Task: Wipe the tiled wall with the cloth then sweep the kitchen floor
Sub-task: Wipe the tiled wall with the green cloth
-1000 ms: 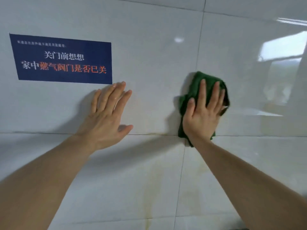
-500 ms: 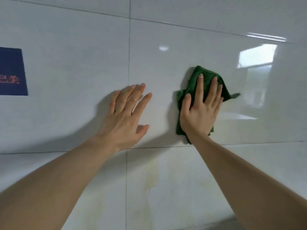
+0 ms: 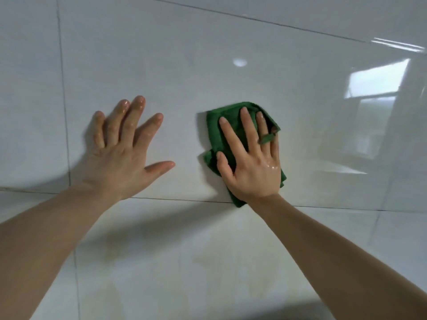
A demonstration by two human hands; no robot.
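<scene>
A glossy white tiled wall (image 3: 208, 65) fills the head view. A folded green cloth (image 3: 213, 132) lies flat against it, just above a horizontal grout line. My right hand (image 3: 250, 162) presses on the cloth with fingers spread, and a bit of cloth pokes up between two fingers. My left hand (image 3: 124, 155) rests flat on the bare tile to the left of the cloth, fingers apart and wet, holding nothing.
Yellowish stains (image 3: 215, 262) mark the tile below the grout line. A bright window reflection (image 3: 379, 82) shines at the upper right. A vertical grout line (image 3: 63, 93) runs left of my left hand. A dark strip shows at the bottom edge.
The view has shifted right, so the blue sign has left the frame. Both hands have slid right along the wall, the right hand keeping the cloth pressed to the tile.
</scene>
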